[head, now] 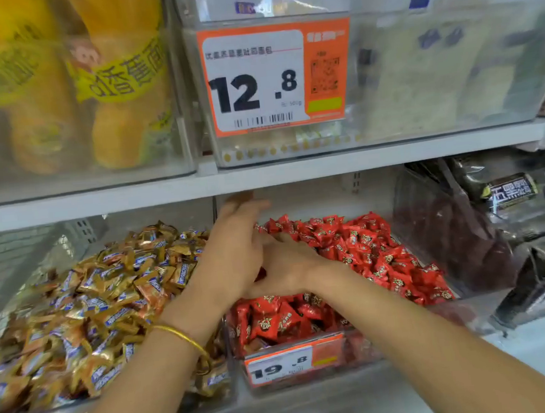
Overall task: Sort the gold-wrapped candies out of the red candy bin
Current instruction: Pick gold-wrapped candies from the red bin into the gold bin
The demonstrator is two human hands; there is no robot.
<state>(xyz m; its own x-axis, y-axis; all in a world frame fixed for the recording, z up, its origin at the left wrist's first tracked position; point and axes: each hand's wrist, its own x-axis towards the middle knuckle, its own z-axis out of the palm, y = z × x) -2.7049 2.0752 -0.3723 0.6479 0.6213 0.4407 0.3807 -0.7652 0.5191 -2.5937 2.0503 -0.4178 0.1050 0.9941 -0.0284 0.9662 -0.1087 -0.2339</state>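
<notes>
A clear bin (314,373) on the lower shelf holds a heap of red-wrapped candies (365,247). To its left a second clear bin holds gold-wrapped candies (85,311) with blue labels. Both my hands are in the red bin's left part, close together. My left hand (235,250) reaches over the divider with fingers stretched toward the back. My right hand (290,264) lies palm-down on the red candies, partly under the left hand. Whether either hand holds a candy is hidden. A gold-wrapped piece (256,344) shows near the red bin's front left corner.
An orange price tag reading 19.8 (294,360) is on the red bin's front. The upper shelf (261,174) hangs low over the bins, with clear boxes of bread and a 12.8 tag (272,76). Dark packets (509,193) fill the bin at right.
</notes>
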